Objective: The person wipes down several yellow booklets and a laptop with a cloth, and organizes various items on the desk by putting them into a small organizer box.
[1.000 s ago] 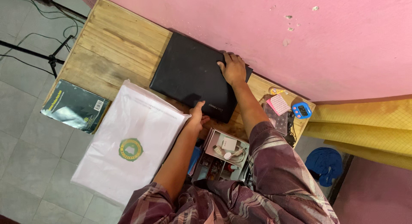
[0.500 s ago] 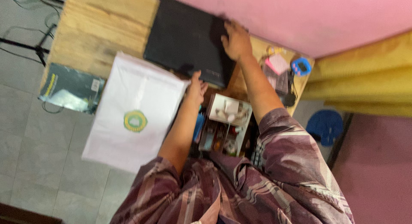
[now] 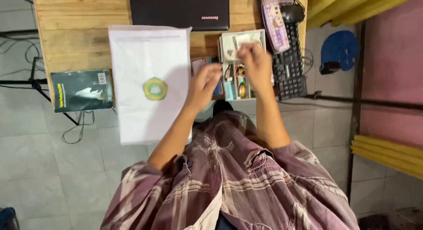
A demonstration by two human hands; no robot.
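Observation:
My left hand (image 3: 204,82) hovers, fingers curled, over the right edge of a large white sheet with a round green and yellow emblem (image 3: 150,80), beside a small open box of compartments (image 3: 229,47). My right hand (image 3: 255,60) is over that box, its fingers bent down into the small items inside. Blur hides whether either hand grips anything. A closed black laptop (image 3: 178,9) lies at the far edge of the wooden table (image 3: 75,36), clear of both hands.
A dark green book (image 3: 81,90) overhangs the table's near left corner. A black keyboard (image 3: 289,67) and a patterned pencil case (image 3: 275,20) lie right of the box. A blue round thing (image 3: 338,47) and cables (image 3: 70,128) are on the tiled floor.
Both hands have left the laptop and drawn back to the compartment box. My head has tilted down, so the table now sits at the top of the view.

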